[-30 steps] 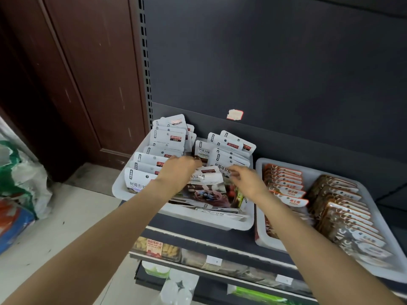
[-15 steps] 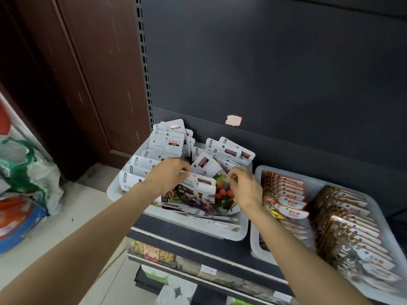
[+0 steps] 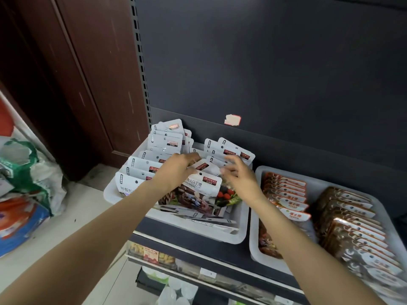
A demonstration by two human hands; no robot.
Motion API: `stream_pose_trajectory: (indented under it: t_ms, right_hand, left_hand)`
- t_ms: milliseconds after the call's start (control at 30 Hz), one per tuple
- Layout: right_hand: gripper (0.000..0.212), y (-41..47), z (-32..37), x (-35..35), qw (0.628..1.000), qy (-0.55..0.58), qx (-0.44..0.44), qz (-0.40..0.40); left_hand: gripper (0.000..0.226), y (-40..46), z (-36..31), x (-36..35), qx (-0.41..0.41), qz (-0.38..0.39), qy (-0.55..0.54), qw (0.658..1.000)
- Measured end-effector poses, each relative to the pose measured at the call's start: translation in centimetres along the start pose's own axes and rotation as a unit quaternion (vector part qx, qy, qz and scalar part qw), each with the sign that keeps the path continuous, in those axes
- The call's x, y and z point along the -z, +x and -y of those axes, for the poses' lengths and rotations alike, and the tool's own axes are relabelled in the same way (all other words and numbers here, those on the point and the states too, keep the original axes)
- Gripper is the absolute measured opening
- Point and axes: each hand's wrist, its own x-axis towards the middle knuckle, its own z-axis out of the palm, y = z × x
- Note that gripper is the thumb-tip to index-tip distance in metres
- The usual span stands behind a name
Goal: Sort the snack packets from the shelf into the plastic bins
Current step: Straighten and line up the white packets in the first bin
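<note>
Many white snack packets with red labels (image 3: pixel 167 142) stand in rows inside the left white plastic bin (image 3: pixel 237 236) on the dark shelf (image 3: pixel 198 241). One packet with a chocolate picture (image 3: pixel 198 190) lies loose on top at the front of this bin. The left hand (image 3: pixel 176 170) grips the top edge of the loose packets, its fingers curled over them. The right hand (image 3: pixel 240 179) was pinching a packet half a second ago; now its grip is spread and it holds nothing, blurred just above the packets. I judge that it has released a packet into the row and the tidying of this bin goes on.

Beside it, the right white plastic bin (image 3: pixel 253 249) carries a row of orange packets (image 3: pixel 286 194) and a row of brown packets (image 3: pixel 352 225), already ordered. Behind the shelf is a dark back panel with a small pale sticker (image 3: pixel 232 119). On the left are a brown wooden door (image 3: pixel 88 73), a pale floor (image 3: pixel 72 221) and coloured sacks (image 3: pixel 24 194).
</note>
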Motion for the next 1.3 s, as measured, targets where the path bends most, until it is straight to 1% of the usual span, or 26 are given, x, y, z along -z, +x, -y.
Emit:
stream_pose_trajectory:
  t_ms: [67, 100, 133, 200, 267, 300, 367, 467, 567, 633, 700, 767, 800, 833, 900, 967, 1033, 1100, 1200, 1300]
  right_hand:
    - [0.029, 0.8, 0.9, -0.3, 0.999, -0.028, 0.008, -0.018]
    - [0.029, 1.3, 1.2, -0.6, 0.998, -0.055, 0.007, -0.022]
    - [0.028, 1.7, 1.3, -0.9, 0.995, -0.095, 0.001, -0.015]
    - [0.028, 2.4, 1.1, -1.4, 0.984, -0.177, -0.014, 0.020]
    - [0.030, 2.8, 0.7, -1.4, 0.975, -0.217, -0.026, 0.040]
    - [0.031, 2.8, 0.5, -1.3, 0.971, -0.233, -0.032, 0.039]
    - [0.031, 2.6, 0.1, -1.1, 0.954, -0.293, -0.041, 0.043]
    - [0.027, 1.9, -0.6, -1.6, 0.929, -0.364, -0.024, 0.060]
    - [0.024, 1.5, -0.8, -2.5, 0.932, -0.356, -0.013, 0.069]
    - [0.023, 1.3, -0.6, -2.9, 0.923, -0.377, -0.002, 0.072]
    - [0.023, 1.4, 0.1, -2.9, 0.924, -0.379, 0.014, 0.051]
    - [0.023, 1.7, 1.4, -2.0, 0.933, -0.358, 0.036, 0.021]
    - [0.023, 1.9, 2.3, -1.5, 0.934, -0.354, 0.044, 0.021]
    - [0.021, 2.1, 3.1, -0.9, 0.933, -0.356, 0.047, 0.037]
    - [0.019, 2.7, 4.5, -0.2, 0.921, -0.373, 0.059, 0.097]
    - [0.022, 3.1, 5.0, -0.5, 0.920, -0.360, 0.062, 0.139]
    - [0.024, 2.9, 4.2, -0.8, 0.945, -0.291, 0.040, 0.145]
    - [0.031, 2.1, 3.1, -0.4, 0.966, -0.223, 0.006, 0.128]
    - [0.041, 1.0, 1.0, 1.3, 0.961, -0.245, -0.038, 0.126]
    - [0.034, 0.3, -0.5, 1.8, 0.949, -0.282, -0.067, 0.120]
  left_hand:
    - [0.022, -0.4, 0.7, 0.4, -0.023, 0.008, -0.034, 0.999]
    - [0.019, -0.7, 1.0, 0.5, -0.037, 0.016, -0.030, 0.999]
    - [0.018, -0.9, 1.3, 0.7, -0.054, 0.024, -0.010, 0.998]
    - [0.018, -1.2, 1.9, 1.1, -0.090, 0.033, 0.081, 0.992]
    - [0.024, -1.1, 2.3, 1.6, -0.117, 0.039, 0.201, 0.972]
    - [0.026, -1.1, 2.4, 1.8, -0.120, 0.042, 0.243, 0.962]
    - [0.032, -1.0, 2.4, 2.0, -0.115, 0.061, 0.274, 0.953]
    - [0.036, -1.3, 2.1, 2.0, -0.133, 0.104, 0.269, 0.948]
    - [0.029, -1.7, 2.4, 1.9, -0.148, 0.118, 0.279, 0.941]
    - [0.027, -2.0, 2.9, 1.8, -0.124, 0.109, 0.279, 0.946]
    - [0.027, -2.3, 3.2, 1.9, -0.093, 0.092, 0.257, 0.958]
    - [0.022, -2.3, 2.9, 1.9, -0.094, 0.058, 0.249, 0.962]
    - [0.020, -2.3, 2.6, 1.7, -0.102, 0.042, 0.235, 0.966]
    - [0.021, -2.3, 2.1, 1.5, -0.111, 0.029, 0.207, 0.972]
    - [0.024, -2.0, 1.2, 1.0, -0.113, 0.010, 0.145, 0.983]
    - [0.025, -1.4, 0.6, 0.4, -0.090, -0.004, 0.113, 0.989]
    - [0.032, -0.9, 0.4, -0.1, -0.068, 0.017, 0.141, 0.988]
    - [0.038, -0.6, 0.2, -0.7, -0.066, 0.053, 0.183, 0.980]
    - [0.040, -0.3, 0.0, -1.1, -0.068, 0.070, 0.188, 0.977]
    - [0.039, -0.1, 0.1, -1.1, -0.073, 0.055, 0.181, 0.979]
